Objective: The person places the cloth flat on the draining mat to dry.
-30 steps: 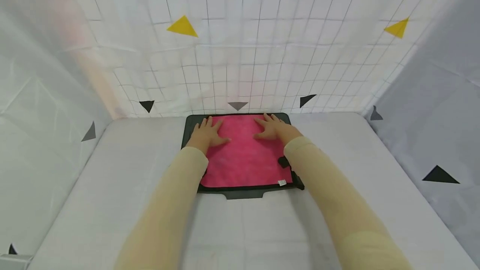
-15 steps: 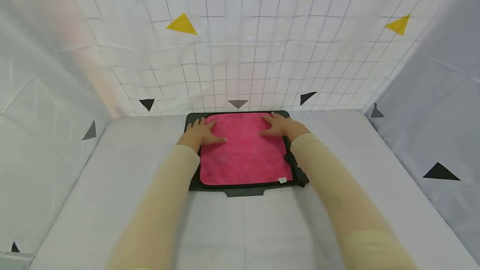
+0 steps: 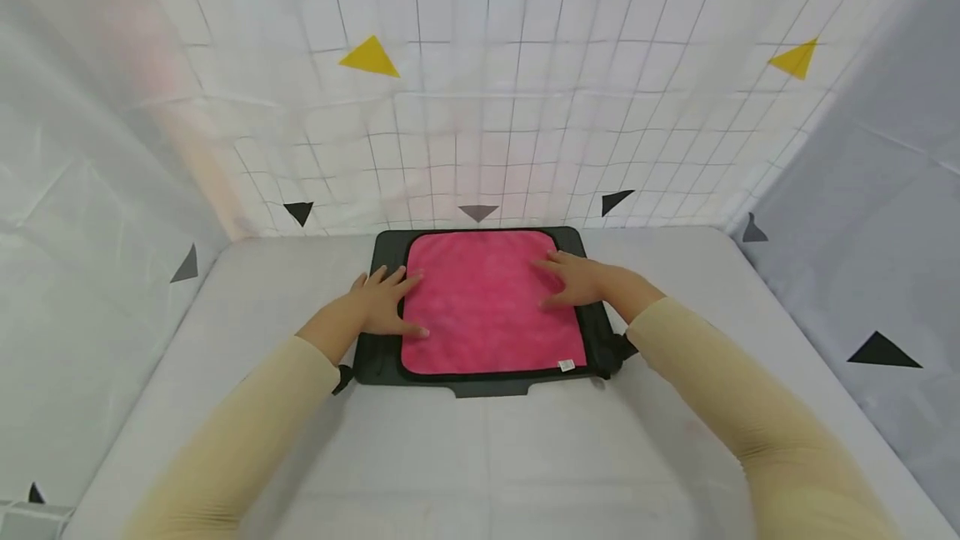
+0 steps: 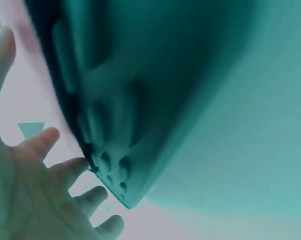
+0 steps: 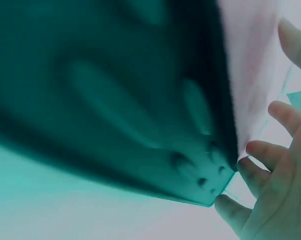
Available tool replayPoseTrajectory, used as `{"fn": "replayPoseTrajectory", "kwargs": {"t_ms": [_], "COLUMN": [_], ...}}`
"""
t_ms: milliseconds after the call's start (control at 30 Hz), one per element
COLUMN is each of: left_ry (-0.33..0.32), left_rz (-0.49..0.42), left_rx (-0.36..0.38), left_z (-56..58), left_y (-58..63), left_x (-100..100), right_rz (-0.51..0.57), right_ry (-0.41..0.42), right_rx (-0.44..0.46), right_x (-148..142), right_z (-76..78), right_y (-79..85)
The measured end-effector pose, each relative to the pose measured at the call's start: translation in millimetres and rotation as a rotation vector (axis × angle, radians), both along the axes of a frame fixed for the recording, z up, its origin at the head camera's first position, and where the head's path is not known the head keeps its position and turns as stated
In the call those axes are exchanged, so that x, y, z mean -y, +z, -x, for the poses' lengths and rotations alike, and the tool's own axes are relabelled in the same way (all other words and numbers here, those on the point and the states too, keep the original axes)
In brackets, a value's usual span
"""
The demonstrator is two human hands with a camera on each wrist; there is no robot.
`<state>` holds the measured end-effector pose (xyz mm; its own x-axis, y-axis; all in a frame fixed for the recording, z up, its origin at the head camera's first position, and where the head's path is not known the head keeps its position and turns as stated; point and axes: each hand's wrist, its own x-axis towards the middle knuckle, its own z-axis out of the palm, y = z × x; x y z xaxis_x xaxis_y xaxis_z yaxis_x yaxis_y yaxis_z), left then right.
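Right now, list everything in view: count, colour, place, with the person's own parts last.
cloth: one, pink, spread flat on the tray, small white tag at its near right corner.
tray: one, black, on the table against the back wall.
table: one, white.
yellow triangles: two, high on the gridded back wall.
dark triangles: several, black or grey, low on the walls.
sleeves: two, cream, on the forearms.
left hand: one, flat on the cloth's left edge, fingers straight.
right hand: one, flat on the cloth's right part.

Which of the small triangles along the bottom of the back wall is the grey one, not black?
The middle one, pointing down just behind the black tray. The triangles to its left and right are black.
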<state>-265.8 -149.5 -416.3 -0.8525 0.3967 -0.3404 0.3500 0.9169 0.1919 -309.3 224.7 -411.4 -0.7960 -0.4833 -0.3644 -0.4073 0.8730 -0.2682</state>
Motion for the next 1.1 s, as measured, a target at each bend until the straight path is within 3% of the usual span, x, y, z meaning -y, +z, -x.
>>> {"fn": "replayPoseTrajectory", "kwargs": {"t_ms": [100,300,500,733,933,1100], "left_ry": [-0.020,-0.032,-0.036,-0.063,-0.113,-0.118], "left_rz": [0.002,-0.019,-0.027,-0.016,-0.006,-0.026], "left_rx": [0.019,0.013,-0.010,-0.068,-0.079,-0.086], "left_z": [-8.9,-14.5,-21.3,-40.1,-51.1,-54.1], "left_y": [-5.7,-13.3,-12.6,-9.8,-15.7,-19.3], "left_x": [2.9,6.3,9.5,10.4,8.6,10.8], "right_rz": [0.006,0.047,0.089,0.145,0.109,0.077], "right_ry": [0.011,0.032,0.032,0.041,0.036,0.062], "right_rx": [0.027,0.030,0.019,-0.007,0.031,-0.006], "right_x": [-7.0,-21.0,-29.8,-24.6,-24.8,-28.4], "right_z": [-6.8,-12.5,-20.0,-40.2,-59.5,-65.8], "right_y": [-5.8,-9.1,-8.3,-3.7,-8.8,-19.6]}}
